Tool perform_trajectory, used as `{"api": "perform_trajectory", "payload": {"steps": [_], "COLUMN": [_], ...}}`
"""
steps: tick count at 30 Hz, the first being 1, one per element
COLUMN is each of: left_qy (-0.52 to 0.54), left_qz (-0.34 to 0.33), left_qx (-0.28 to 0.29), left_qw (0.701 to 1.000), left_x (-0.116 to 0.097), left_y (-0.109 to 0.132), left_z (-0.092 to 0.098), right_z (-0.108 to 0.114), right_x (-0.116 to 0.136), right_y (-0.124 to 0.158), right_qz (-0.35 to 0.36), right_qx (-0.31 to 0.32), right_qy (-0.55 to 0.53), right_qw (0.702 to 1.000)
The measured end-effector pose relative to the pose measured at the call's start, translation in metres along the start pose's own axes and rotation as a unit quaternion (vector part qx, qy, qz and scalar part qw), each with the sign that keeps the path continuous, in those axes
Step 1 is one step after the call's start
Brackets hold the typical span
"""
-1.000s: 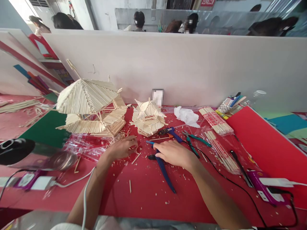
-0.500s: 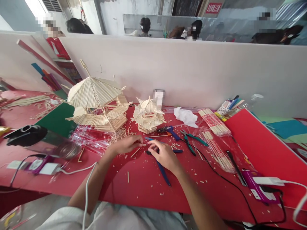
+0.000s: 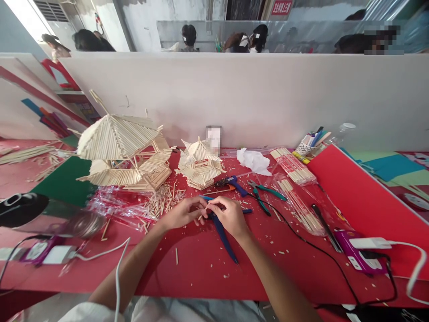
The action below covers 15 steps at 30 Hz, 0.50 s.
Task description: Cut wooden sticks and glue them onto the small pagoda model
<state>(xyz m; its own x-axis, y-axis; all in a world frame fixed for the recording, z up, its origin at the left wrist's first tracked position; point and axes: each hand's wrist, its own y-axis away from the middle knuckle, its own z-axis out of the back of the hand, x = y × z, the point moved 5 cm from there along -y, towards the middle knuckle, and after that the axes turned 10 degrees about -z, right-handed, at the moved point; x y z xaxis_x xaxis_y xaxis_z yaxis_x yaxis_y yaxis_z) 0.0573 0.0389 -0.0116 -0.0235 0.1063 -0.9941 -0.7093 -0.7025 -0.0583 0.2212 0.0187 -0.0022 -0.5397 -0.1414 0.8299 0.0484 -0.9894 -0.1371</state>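
Two hands meet at the middle of the red table (image 3: 201, 277). The left hand (image 3: 181, 215) and the right hand (image 3: 230, 217) bring their fingertips together; thumbs and forefingers appear to pinch a short stick (image 3: 200, 218), of which only a sliver shows below the left fingers; the other fingers are curled in, not spread. Blue pliers (image 3: 225, 241) lie under the right hand, one handle running out toward 5 o'clock; whether the palm touches them cannot be told. At 12 o'clock from the hands stands a small stick model (image 3: 199, 165); at 10 o'clock stands a large stick model (image 3: 122, 150), with loose sticks (image 3: 161, 203) scattered before it. At 1 o'clock lie a glue gun (image 3: 231, 182) and green pliers (image 3: 266, 193); farther out at 2 o'clock are packs of sticks (image 3: 295, 167). The step in hand looks like fine fingertip work on that one stick; a next move with so small a piece would seem to call for a light, steady pinch and a clear look at its ends, with the tools lying within reach.
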Motion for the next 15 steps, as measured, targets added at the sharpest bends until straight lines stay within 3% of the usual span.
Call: {"api": "perform_trajectory", "payload": {"steps": [5,11,15], "left_qy": [0.059,0.111,0.170], "left_qz": [0.030,0.031,0.015], "left_qx": [-0.020,-0.030,-0.071], "left_qw": [0.998,0.993,0.983], "left_x": [0.004,0.010,0.010], "left_y": [0.001,0.001,-0.001], "left_z": [-0.007,-0.015,-0.010], "right_z": [-0.001,0.001,0.012], "right_x": [-0.001,0.002,-0.001], "right_y": [0.003,0.004,0.000], "right_qz": [0.082,0.096,0.078], "right_qx": [-0.069,-0.072,-0.091], "right_qy": [-0.025,-0.014,-0.002], "right_qw": [0.994,0.993,0.993]}}
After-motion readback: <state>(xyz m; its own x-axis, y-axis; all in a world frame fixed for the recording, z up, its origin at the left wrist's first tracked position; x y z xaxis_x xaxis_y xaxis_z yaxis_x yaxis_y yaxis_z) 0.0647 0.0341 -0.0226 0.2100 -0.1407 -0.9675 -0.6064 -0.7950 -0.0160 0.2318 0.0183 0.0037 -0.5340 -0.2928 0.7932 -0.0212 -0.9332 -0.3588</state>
